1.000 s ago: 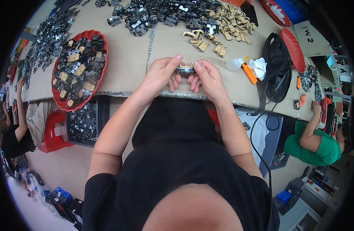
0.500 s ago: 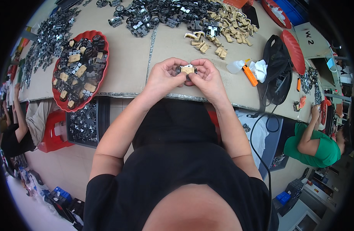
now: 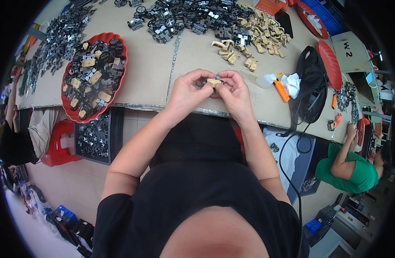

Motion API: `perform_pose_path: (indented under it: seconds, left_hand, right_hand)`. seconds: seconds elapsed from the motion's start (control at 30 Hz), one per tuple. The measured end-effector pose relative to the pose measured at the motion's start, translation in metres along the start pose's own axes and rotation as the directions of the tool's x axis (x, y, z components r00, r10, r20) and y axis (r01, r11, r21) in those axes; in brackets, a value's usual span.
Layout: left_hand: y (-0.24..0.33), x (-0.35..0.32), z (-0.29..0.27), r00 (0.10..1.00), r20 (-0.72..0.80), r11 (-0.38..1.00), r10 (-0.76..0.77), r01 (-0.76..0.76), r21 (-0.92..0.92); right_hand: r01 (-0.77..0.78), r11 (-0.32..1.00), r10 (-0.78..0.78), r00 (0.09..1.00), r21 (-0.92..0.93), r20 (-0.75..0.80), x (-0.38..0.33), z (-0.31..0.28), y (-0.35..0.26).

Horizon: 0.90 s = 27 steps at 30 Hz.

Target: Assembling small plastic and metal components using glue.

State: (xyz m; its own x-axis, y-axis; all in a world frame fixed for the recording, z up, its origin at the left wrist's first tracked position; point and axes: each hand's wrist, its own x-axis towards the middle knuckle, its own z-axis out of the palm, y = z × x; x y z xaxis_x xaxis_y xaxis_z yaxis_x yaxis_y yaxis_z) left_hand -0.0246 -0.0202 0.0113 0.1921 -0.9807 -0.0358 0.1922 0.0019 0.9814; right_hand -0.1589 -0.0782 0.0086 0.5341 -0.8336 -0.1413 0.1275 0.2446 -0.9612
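Between my two hands is a small black assembly with a tan plastic piece (image 3: pixel 214 81) on top, held just above the near edge of the table. My left hand (image 3: pixel 188 92) grips its left side with thumb and fingers. From the right, my right hand (image 3: pixel 237 95) pinches it, the thumb against the tan piece. Much of the black part is hidden by my fingers. Beyond my hands lie a heap of loose tan pieces (image 3: pixel 268 36) and a larger pile of black wheeled parts (image 3: pixel 184 17).
Left, a red scalloped tray (image 3: pixel 124 58) of black-and-tan assemblies overhangs the table edge. Right are a white squeeze bottle (image 3: pixel 265 80), an orange-handled tool (image 3: pixel 281 90), crumpled tissue (image 3: pixel 291 87) and a black bag (image 3: pixel 311 86) with a cable. A person in green (image 3: pixel 348 170) sits farther right.
The assembly has tilted in my hands, so its tan piece shows narrower. My fingers have shifted around it, and the whole view has moved slightly.
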Motion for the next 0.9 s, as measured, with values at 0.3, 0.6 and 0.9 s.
perform_pose_path:
  seconds: [0.3,0.6,0.9]
  left_hand:
    - [-0.014,-0.003,-0.005,0.992,0.033,0.977,0.124,-0.128,0.169]
    - [0.037,-0.032,-0.044,0.926,-0.223,0.888,0.303,-0.190,0.418]
    - [0.124,-0.046,-0.253,0.549,-0.489,0.414,0.678,0.265,0.871]
  right_hand:
    - [0.143,0.981,-0.143,0.990,-0.131,0.008,-0.003,0.002,0.005]
    - [0.108,0.993,-0.110,0.993,-0.037,-0.053,-0.009,0.014,-0.001]
    - [0.055,0.983,-0.062,0.998,-0.174,-0.033,-0.009,0.014,0.001]
